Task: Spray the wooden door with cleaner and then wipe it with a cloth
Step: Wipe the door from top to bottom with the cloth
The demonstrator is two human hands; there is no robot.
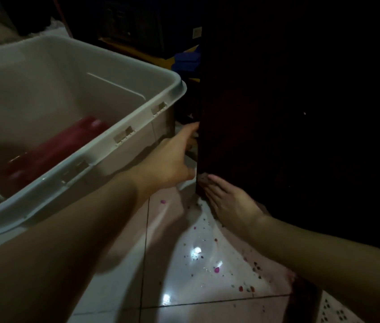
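One dark wooden door (pixel 289 127) fills the right half of the dim room, standing on edge with its narrow side facing the person crouched before it. To the left sits one large pale plastic storage bin (pixel 105 136), lidless, with three hinge clips visible along its near rim and one red object (pixel 51 150), blurred, lying inside on its floor. Beneath both runs a glossy white tiled floor (pixel 184 276), crossed by two dark grout lines and scattered with small pink and dark flecks; at least three bright spots of reflected light show on it.

Two bare forearms reach in from the bottom of the frame. The left hand (pixel 172 159) stretches between the bin and the door, fingers extended toward the door's edge, the fingertips hidden behind that edge, so whether they grip it cannot be told. The right hand (pixel 226 201) lies low at the door's bottom corner, fingers straight and together, pressed flat against the wood just above the floor, holding nothing.

At the bottom right corner lies part of one white perforated mat (pixel 338 311), only partly in view.
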